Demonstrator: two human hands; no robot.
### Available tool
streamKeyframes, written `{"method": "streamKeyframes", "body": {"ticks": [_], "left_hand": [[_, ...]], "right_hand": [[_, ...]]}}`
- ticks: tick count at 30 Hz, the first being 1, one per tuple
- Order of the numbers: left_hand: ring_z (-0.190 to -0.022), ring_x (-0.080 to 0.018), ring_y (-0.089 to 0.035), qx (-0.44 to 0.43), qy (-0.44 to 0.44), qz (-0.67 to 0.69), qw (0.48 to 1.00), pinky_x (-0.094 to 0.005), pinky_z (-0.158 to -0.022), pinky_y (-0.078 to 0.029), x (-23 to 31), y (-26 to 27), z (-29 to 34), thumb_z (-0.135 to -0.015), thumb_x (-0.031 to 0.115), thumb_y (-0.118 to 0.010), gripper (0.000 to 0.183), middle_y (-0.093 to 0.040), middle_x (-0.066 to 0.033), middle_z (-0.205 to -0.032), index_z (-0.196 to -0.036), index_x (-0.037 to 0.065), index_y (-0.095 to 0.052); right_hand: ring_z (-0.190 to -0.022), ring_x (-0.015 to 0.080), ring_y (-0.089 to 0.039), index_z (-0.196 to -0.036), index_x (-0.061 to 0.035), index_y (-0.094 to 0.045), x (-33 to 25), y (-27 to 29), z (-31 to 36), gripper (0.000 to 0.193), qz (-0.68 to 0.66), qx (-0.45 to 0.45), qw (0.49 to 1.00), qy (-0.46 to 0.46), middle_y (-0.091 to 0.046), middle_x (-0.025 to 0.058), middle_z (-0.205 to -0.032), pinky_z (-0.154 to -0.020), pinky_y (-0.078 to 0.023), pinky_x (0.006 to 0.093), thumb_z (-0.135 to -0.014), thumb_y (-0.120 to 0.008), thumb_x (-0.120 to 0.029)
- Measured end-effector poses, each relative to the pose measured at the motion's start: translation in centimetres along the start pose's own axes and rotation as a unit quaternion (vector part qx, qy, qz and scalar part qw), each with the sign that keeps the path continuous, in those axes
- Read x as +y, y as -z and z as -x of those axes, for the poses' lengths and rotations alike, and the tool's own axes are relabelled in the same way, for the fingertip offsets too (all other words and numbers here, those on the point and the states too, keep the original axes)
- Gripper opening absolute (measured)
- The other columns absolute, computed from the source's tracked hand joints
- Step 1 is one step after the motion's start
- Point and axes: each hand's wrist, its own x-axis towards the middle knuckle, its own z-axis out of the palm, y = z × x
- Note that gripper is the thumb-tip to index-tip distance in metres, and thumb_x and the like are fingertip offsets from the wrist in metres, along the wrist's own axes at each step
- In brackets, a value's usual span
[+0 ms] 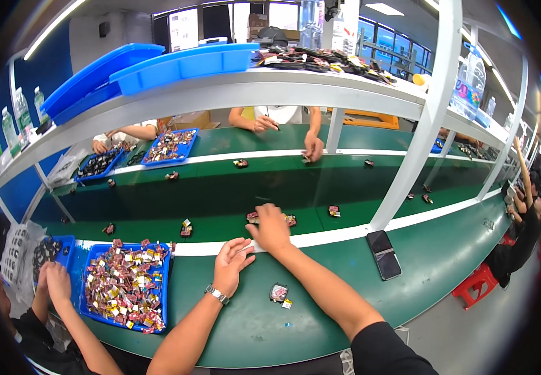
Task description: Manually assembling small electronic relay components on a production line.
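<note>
From my remote seat, I see the right hand (271, 230) spread palm-down over small pink-and-black parts (253, 218) on the smooth, dark green belt (233, 194); its fingertips are hard to make out, so I cannot tell whether it grips one. The left hand (233, 259) is half open with loosely curved fingers, apparently holding nothing, just beside the flat white rail (189, 249). A linked-metal watch (218, 294) circles its wrist. Nearer me, a loose part (278, 292), rounded and dark-rimmed with a yellow tab, lies between my forearms on the satiny green tabletop (333, 337). To the left, a blue plastic tray (166, 281) brims with jumbled parts bearing white and yellow tags, their print too small for me to read. A glossy black phone (384, 255) lies right of my forearm. On the white shelf, a clear bottle (468, 81) wears a coloured label. The right arm slants forward and leftward, a black sleeve at its elbow; the left angles up rightward.
</note>
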Motion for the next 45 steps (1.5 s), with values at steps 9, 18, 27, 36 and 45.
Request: {"method": "streamKeyframes", "body": {"ticks": [9, 18, 27, 36, 45], "left_hand": [[-0.089, -0.0179, -0.064, -0.038, 0.025, -0.079, 0.996, -0.0306, -0.075, -0.056, 0.1, -1.4, -0.3, -0.095, 0.004, -0.053, 0.027, -0.064, -0.0161, -0.114, -0.121, -0.002, -0.052], [-0.085, -0.0144, -0.063, -0.104, 0.126, -0.054, 0.985, -0.0283, -0.074, -0.056, 1.1, -0.6, -0.1, -0.105, 0.025, -0.041, 0.039, -0.065, -0.0133, -0.110, -0.131, -0.002, -0.051], [-0.108, -0.0214, -0.063, -0.168, 0.183, 0.016, 0.968, -0.0390, -0.092, -0.055, 1.6, -1.2, 0.2, -0.103, 0.021, -0.049, 0.037, -0.062, -0.0106, -0.119, -0.134, 0.001, -0.049], [-0.112, -0.0215, -0.061, -0.135, 0.162, 0.059, 0.976, -0.0443, -0.102, -0.050, 1.0, -1.7, 0.5, -0.099, 0.012, -0.054, 0.032, -0.062, -0.0098, -0.121, -0.129, 0.004, -0.050], [-0.111, -0.0214, -0.062, -0.136, 0.153, 0.083, 0.975, -0.0434, -0.101, -0.051, 0.8, -1.4, 0.5, -0.098, 0.009, -0.057, 0.030, -0.063, -0.0108, -0.118, -0.126, 0.003, -0.049]], "right_hand": [[-0.100, 0.0389, -0.056, -0.107, 0.0013, -0.049, 8.1, 3.0, 2.5, 0.055, -0.001, 0.023, 0.979, -0.201, -0.057, 0.0215, -0.103, -0.088, -0.048, 0.0451, -0.071, -0.083, -0.024], [-0.112, 0.0264, -0.054, -0.125, -0.0089, -0.057, 3.2, 10.1, 7.0, 0.057, -0.305, -0.148, 0.941, 0.015, -0.065, 0.0062, -0.110, -0.098, -0.044, 0.0394, -0.072, -0.079, -0.009], [-0.109, 0.0282, -0.057, -0.112, -0.0074, -0.064, 0.6, 9.7, 8.2, 0.035, -0.248, -0.063, 0.962, 0.100, -0.063, 0.0069, -0.114, -0.094, -0.048, 0.0384, -0.077, -0.072, -0.007], [-0.089, 0.0235, -0.060, -0.097, -0.0064, -0.063, -0.9, 7.5, 9.1, 0.019, -0.128, 0.043, 0.983, 0.121, -0.058, 0.0051, -0.097, -0.071, -0.054, 0.0366, -0.080, -0.070, -0.012], [-0.094, 0.0251, -0.061, -0.094, -0.0068, -0.067, 0.3, 8.1, 8.4, 0.019, -0.164, 0.009, 0.968, 0.190, -0.060, 0.0058, -0.103, -0.077, -0.054, 0.0355, -0.076, -0.073, -0.005]]}}
